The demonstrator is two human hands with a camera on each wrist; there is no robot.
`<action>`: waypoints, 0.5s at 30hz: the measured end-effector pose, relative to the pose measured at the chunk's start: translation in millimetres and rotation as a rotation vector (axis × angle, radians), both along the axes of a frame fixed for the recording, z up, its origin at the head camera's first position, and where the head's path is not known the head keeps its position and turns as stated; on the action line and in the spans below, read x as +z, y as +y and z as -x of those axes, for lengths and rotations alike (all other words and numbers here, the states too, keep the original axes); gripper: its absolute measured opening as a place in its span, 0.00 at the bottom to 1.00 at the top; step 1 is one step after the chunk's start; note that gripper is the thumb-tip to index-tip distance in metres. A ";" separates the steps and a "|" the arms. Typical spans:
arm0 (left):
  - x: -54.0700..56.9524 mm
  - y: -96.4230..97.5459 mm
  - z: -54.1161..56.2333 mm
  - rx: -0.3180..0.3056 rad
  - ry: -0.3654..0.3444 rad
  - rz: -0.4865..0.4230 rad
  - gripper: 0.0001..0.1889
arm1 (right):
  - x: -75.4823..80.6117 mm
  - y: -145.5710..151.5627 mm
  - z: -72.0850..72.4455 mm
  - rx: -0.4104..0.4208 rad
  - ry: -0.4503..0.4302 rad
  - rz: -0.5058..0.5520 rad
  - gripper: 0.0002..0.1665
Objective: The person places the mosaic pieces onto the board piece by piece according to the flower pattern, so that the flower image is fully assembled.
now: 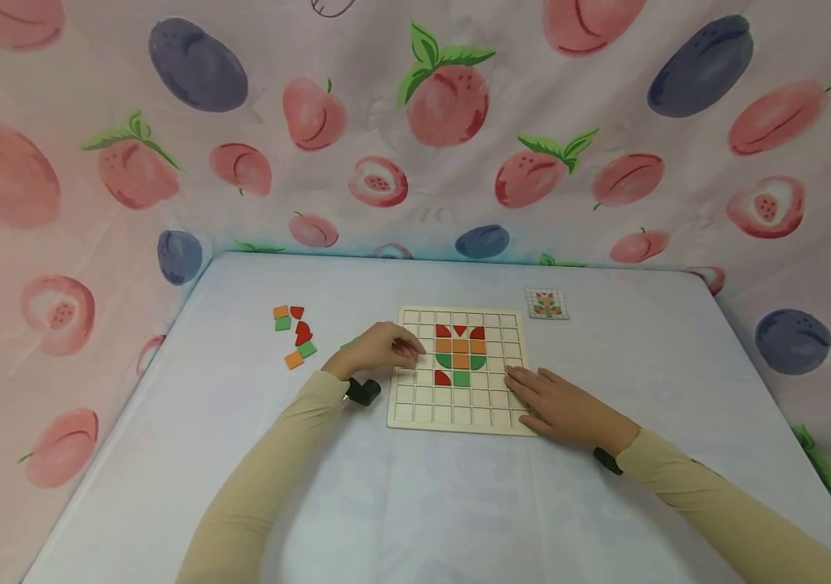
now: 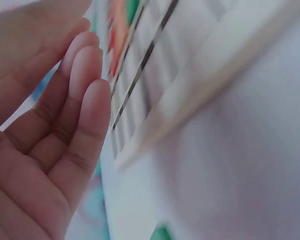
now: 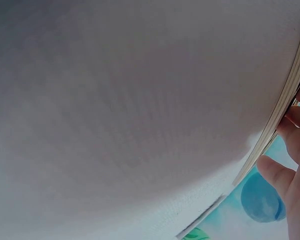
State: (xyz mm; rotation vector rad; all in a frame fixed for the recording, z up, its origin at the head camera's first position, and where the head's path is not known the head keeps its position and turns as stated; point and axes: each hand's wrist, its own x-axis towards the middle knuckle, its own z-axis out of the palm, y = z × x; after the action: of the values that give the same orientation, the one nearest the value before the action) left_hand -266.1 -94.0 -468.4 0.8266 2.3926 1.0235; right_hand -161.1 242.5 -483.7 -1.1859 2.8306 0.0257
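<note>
A pale wooden grid board (image 1: 422, 410) lies on the table with flat coloured pieces set in its squares: red ones at the top, orange squares (image 1: 461, 345) in the middle, green quarter-rounds beside the lowest orange square. Below them sit a red quarter-round (image 1: 442, 378) and a green square (image 1: 461, 379). My left hand (image 1: 386, 345) hovers over the board's left edge, fingers loosely bent; I see no piece between them in the left wrist view, though the thumb hides some fingertips. On the board's right edge rests my right hand (image 1: 568, 405), its fingers extended.
Loose red, orange and green pieces (image 1: 303, 333) lie left of the board. A green piece (image 1: 346, 344) shows partly behind my left hand. A small pattern card (image 1: 547, 304) lies beyond the board's right corner. Fruit-printed cloth (image 1: 430, 195) hangs behind the table.
</note>
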 end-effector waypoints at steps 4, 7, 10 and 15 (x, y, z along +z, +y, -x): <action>9.2 -25.4 8.1 0.067 0.004 -0.041 0.13 | -0.1 0.3 -0.5 0.007 0.009 0.017 0.37; 14.9 -47.9 12.5 0.130 0.014 -0.064 0.14 | -0.7 0.7 -0.8 0.020 0.030 0.026 0.37; 19.0 -72.3 15.1 0.171 0.030 -0.075 0.15 | -0.9 0.8 -0.9 0.033 0.049 0.036 0.37; 19.9 -111.6 17.1 0.227 0.046 -0.071 0.14 | -0.6 0.9 0.1 0.024 0.037 0.024 0.37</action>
State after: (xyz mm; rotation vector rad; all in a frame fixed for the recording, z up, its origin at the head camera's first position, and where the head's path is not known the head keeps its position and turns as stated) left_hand -283.2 -205.6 -448.5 0.6175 2.5468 1.1937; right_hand -161.2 243.4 -484.3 -1.2375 2.8560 0.0153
